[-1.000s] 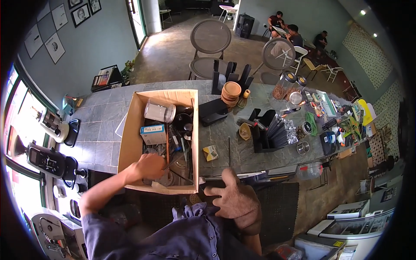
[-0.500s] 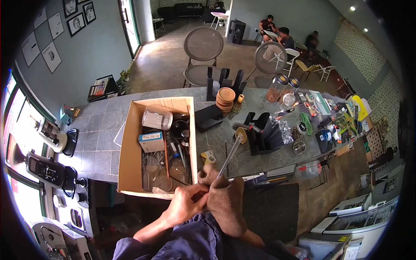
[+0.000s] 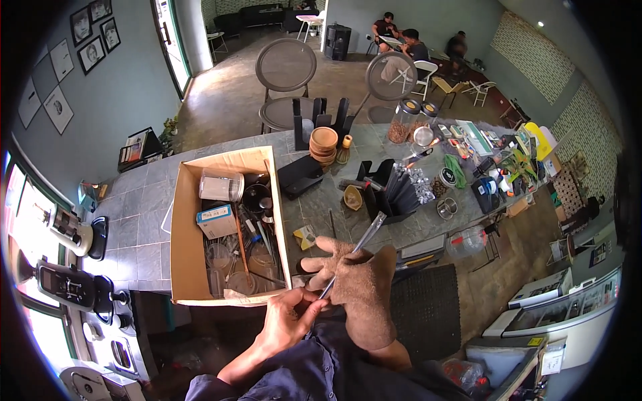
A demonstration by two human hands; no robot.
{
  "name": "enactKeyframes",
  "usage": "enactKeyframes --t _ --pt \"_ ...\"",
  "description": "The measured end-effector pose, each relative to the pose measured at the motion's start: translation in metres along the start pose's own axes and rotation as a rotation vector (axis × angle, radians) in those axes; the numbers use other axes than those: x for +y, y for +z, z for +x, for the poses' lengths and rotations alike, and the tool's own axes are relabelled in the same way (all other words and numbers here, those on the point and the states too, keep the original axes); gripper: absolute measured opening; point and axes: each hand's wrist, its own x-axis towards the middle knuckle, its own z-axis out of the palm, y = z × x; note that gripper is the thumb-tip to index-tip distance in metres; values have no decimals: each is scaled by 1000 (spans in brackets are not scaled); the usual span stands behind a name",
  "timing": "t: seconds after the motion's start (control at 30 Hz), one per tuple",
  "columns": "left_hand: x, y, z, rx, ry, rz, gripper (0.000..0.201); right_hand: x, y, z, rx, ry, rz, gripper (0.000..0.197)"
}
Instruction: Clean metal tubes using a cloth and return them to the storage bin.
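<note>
A long, slim metal utensil slants in front of my body, its far end toward the counter's black holder. My right hand, covered by a brown cloth glove, is closed round its middle, with some gloved fingers pointing left. Bare, my left hand pinches the near end between thumb and fingertips. Whether the utensil is tongs or a spoon I cannot tell. Just left of my hands stands an open cardboard box holding a clear jar, a small white-and-blue carton and several tools.
On the grey tiled counter stand a black compartment holder, stacked wooden bowls, a bamboo whisk, a small yellow cup and lidded jars. Grinders line the left. People sit far back.
My view has turned right. The utensil's far end has moved away from the small yellow cup, toward me and right. The gloved fingers have spread more; my left hand stays at the near end.
</note>
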Motion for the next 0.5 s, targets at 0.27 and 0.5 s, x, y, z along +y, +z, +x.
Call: enactKeyframes --t 0.27,0.5 --pt "8 -6 -10 -11 -55 34 16 -36 57 -9 108 -1 -461 20" --pt "7 -8 -12 -3 -29 -14 14 -41 26 7 -205 325 586 23"
